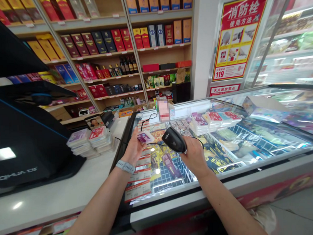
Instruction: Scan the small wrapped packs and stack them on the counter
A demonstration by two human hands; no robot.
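On my feed the landmark is the glass-topped chest freezer [225,183], and both of the person's hands are held over its near left corner. The left hand [133,149], with a grey strap watch [125,166] on its wrist, is closed on a small pink-and-purple packet [145,137], pinching it between the thumb and curled fingers. The right hand [195,156] is wrapped around the grip of a black corded handheld barcode scanner [174,140], whose nose points toward the packet from just beside it. A thin black cable [157,144] runs from the scanner past the packet toward the left of the freezer. Inside the freezer, a wire basket [168,175] sits under the hands, holding bright snack packets. Stacks of similar packets [215,120] lie on the freezer's glass, beyond the right hand. To the freezer's left is a white counter [59,193] bearing more stacks [100,140] and a black cash register [26,135]. Shelves of boxed liquor [99,42] stand beyond the freezer, and a small item at its far edge is too blurred for me to read.
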